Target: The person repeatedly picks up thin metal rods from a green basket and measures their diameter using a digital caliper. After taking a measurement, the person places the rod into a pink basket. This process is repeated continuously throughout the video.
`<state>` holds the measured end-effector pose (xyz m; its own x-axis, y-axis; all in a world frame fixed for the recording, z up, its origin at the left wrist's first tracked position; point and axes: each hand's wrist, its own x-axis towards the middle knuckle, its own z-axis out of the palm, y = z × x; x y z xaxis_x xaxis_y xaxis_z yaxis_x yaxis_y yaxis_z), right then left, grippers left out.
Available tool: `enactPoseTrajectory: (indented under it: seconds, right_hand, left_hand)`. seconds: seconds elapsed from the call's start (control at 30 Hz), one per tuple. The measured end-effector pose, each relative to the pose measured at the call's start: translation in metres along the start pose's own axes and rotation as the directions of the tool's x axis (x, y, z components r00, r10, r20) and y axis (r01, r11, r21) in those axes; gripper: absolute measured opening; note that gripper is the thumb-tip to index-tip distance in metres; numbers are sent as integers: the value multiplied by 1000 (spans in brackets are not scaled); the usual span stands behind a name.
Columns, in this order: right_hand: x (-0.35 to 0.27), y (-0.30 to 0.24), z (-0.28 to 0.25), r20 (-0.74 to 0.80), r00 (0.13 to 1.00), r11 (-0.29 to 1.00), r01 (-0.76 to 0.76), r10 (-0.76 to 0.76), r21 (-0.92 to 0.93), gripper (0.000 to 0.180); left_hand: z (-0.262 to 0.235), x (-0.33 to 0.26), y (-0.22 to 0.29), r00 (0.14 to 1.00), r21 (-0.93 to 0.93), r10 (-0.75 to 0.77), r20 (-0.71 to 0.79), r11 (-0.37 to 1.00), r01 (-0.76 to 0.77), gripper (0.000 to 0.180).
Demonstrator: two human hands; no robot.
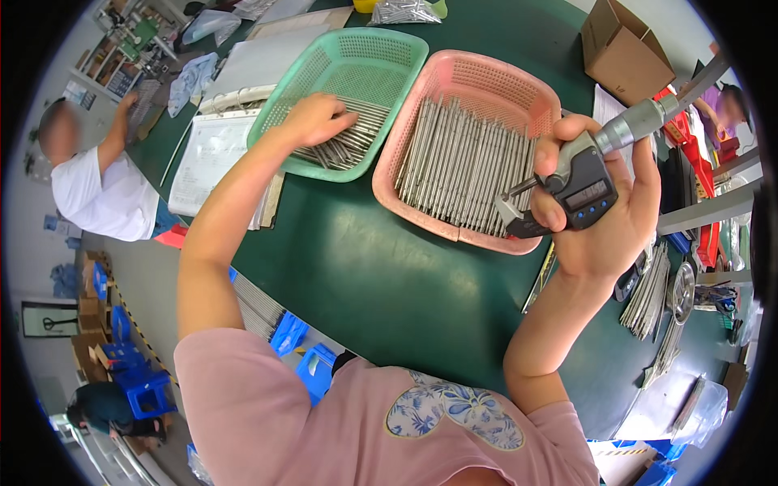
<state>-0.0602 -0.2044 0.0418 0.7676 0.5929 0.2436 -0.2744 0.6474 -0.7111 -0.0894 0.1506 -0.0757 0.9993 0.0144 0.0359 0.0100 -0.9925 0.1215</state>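
Observation:
My right hand (604, 211) is closed round a digital micrometer (577, 180) with a grey thimble, a dark body and a small display. Its C-shaped jaw hangs over the right edge of a pink plastic basket (463, 233), and no rod is visible between its faces. Many slim metal rods (462, 162) lie side by side in that basket. To the left, my left hand (312, 121) reaches into a green plastic basket (340, 38), above more metal rods (366, 130). Its fingers are bent together; whatever they hold, if anything, is hidden.
Papers and a binder (207, 158) lie left of the green basket. A cardboard box (624, 53) stands at the far right, with bundled rods (647, 296) nearer on that side. One person (101, 174) sits at the left; another (721, 113) is at the far right.

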Motion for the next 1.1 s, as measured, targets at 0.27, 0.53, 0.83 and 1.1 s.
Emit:
enactPoseTrajectory:
  seconds: [0.27,0.53,0.83,1.1]
  right_hand:
    - [0,4,7,-19,999,999,-37,37,-1,64]
    - [1,8,5,-67,997,998,-40,37,-50,63]
    - [4,3,-3,-17,1000,1000,-18,18,-12,63]
    - [3,3,1,-31,999,999,-32,31,-3,62]
  left_hand:
    - [-21,-42,-7,978,-181,171,116,972,-149,32]
    - [-43,-32,-4,935,-42,78,345,997,-68,67]
    - [-53,-26,-10,918,64,111,380,987,-146,69]
    - [-39,-17,-5,937,220,203,286,937,-270,56]
